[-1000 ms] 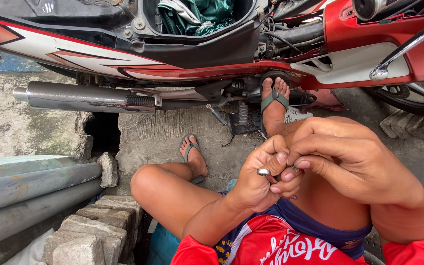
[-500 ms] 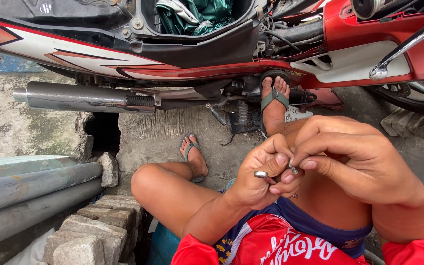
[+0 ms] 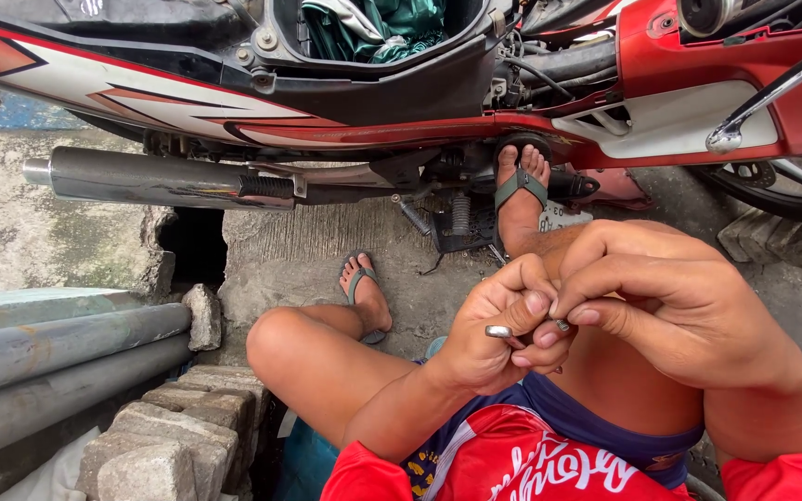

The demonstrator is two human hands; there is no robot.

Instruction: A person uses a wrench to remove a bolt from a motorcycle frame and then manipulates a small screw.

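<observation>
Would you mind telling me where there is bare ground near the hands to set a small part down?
Bare concrete lies between the exhaust pipe, the flip-flopped foot and the loose stone. It is crowded under the motorcycle around the spring, and the left hand and right hand are pressed together on a small metal piece.

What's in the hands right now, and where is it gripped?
A small metal piece, pinched in the left hand with one rounded end sticking out. The right hand fingertips meet it at the other end, which is hidden. What the piece is cannot be told.
</observation>
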